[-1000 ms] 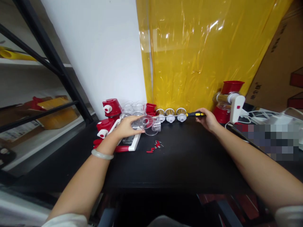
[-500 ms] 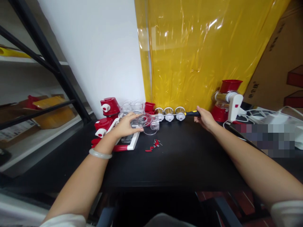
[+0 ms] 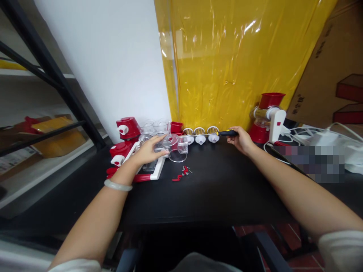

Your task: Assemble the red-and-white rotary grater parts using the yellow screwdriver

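Observation:
My left hand (image 3: 149, 152) is closed around a clear plastic housing (image 3: 182, 148) of a rotary grater, holding it on its side above the black table. From the right, my right hand (image 3: 241, 141) grips a screwdriver (image 3: 227, 133) by its black and yellow handle. The long metal shaft points left and reaches the housing's open right end; its tip is hard to make out through the plastic. Below the housing, small red parts and several screws (image 3: 185, 171) lie on the table. Behind the shaft stand three grater drums (image 3: 200, 136) with white ends.
Red grater bases (image 3: 129, 127), white handles with red grips (image 3: 143, 177) and clear housings crowd the left back. An assembled rotary grater (image 3: 272, 118) stands at the right back, near white cables and a power strip (image 3: 326, 139). A shelf rack (image 3: 48, 56) borders the left.
The view has shifted a little, so things sit slightly further left. Both hands keep their holds, with the screwdriver still lined up with the clear housing.

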{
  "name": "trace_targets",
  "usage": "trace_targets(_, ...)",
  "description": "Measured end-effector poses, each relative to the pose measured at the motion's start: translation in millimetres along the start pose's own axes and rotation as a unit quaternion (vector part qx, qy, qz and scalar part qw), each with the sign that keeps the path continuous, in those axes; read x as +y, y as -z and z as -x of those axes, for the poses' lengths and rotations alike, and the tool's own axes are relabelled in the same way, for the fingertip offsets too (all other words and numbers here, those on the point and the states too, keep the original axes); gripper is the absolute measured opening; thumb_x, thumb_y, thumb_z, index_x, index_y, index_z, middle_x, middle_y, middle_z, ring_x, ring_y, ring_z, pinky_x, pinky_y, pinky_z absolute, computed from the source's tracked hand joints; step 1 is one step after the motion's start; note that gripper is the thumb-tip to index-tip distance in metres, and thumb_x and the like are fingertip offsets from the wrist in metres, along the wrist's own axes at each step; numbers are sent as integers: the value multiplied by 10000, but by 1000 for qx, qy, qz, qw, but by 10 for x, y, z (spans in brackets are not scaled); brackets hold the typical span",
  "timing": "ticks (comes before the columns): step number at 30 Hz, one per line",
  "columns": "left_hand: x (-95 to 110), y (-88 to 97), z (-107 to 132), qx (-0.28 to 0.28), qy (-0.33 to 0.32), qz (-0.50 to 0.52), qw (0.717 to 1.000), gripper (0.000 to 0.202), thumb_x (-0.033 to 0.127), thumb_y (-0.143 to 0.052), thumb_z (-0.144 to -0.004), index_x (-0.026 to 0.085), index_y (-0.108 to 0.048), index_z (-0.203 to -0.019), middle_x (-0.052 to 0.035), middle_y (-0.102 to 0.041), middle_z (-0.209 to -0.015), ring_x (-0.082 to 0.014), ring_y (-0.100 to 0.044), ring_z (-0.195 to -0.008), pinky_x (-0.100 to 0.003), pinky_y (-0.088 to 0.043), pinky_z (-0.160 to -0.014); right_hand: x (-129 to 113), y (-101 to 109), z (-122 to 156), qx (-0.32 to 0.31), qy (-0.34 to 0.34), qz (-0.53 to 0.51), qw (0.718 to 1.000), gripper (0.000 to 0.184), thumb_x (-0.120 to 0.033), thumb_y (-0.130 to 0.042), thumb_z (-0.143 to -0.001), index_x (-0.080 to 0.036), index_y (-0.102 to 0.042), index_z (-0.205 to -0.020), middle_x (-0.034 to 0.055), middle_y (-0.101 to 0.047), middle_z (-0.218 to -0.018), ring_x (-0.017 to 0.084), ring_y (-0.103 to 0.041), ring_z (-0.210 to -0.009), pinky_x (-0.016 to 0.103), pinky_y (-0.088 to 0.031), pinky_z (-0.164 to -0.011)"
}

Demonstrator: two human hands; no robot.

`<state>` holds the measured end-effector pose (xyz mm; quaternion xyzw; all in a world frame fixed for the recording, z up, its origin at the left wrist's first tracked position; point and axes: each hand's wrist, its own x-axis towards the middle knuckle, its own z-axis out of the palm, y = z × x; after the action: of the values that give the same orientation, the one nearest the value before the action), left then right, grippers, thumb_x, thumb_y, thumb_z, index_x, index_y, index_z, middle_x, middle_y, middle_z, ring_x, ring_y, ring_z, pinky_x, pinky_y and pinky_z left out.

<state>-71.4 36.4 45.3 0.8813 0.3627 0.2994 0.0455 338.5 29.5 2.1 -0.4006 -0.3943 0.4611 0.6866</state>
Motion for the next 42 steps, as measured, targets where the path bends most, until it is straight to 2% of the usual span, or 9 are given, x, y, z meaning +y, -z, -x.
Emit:
trace_targets(5,-25,18,-2,-19,-10,-8,1000,730,541,-623,-814,219,-428,-1439,-114,-570,-1306,-290,-551,-1177,-458,-440,-1019,37,-33,-6,33,5,34,999,140,-335,-564,-873,-222,-482,-863,-35,-573,-570,103,-554,-464,197,-450,-460)
trace_targets(12,-37,12,-4,-9,-6,-11,1000,776,548,-686,-754,216,-462,-1419,-121,-598,-1264,-298,-581,-1131,-471,-469,-983,108,3,-44,33,45,95,994,333,-533,-563,-868,-214,-485,-812,-35,-537,-504,97,-522,-411,188,-431,-418)
trace_targets(16,-26,4,-6,-3,5,-11,1000,841,566,-749,-674,244,-482,-1403,-111,-604,-1264,-312,-587,-1127,-487,-475,-977,94,46,-74,20,30,69,997,270,-438,-430,-910,-199,-546,-861,7,-601,-599,125,-576,-475,243,-505,-489)
trace_targets(20,-27,-1,-8,4,3,-11,1000,835,562,-751,-674,241,-487,-1398,-109,-614,-1243,-309,-589,-1120,-484,-480,-968,62,56,-72,7,40,41,998,197,-300,-434,-840,-188,-595,-864,22,-623,-690,125,-574,-496,289,-537,-539)
trace_targets(26,-40,-11,-4,3,0,-23,1000,828,572,-733,-691,217,-488,-1398,-120,-626,-1204,-298,-598,-1092,-480,-481,-963,44,1,-49,36,38,56,997,139,-278,-494,-826,-180,-589,-854,-12,-551,-568,116,-536,-457,235,-471,-447)
trace_targets(29,-42,-14,2,7,2,-22,1000,825,570,-735,-689,225,-488,-1397,-109,-636,-1183,-296,-604,-1081,-468,-494,-946,56,8,-48,27,46,77,996,151,-338,-514,-858,-196,-560,-870,-35,-522,-498,116,-499,-397,230,-442,-416)
trace_targets(35,-41,-12,7,6,2,-11,1000,829,577,-733,-689,213,-492,-1394,-114,-627,-1212,-293,-597,-1097,-461,-480,-971,76,31,-41,16,82,129,988,381,-580,-520,-861,-201,-535,-830,-58,-471,-419,103,-432,-317,239,-433,-405)
trace_targets(39,-38,-9,7,4,1,-7,1000,835,591,-727,-690,221,-486,-1398,-109,-631,-1191,-290,-598,-1086,-473,-479,-970,20,-4,-17,23,17,71,997,283,-393,-382,-931,-185,-560,-857,8,-586,-525,136,-549,-418,255,-479,-455)
trace_targets(42,-40,-9,5,5,0,-8,1000,827,586,-728,-693,223,-488,-1397,-112,-631,-1179,-287,-602,-1069,-480,-482,-962,-14,-10,-6,14,9,32,999,217,-273,-388,-889,-182,-583,-865,19,-618,-608,132,-576,-480,265,-514,-510)
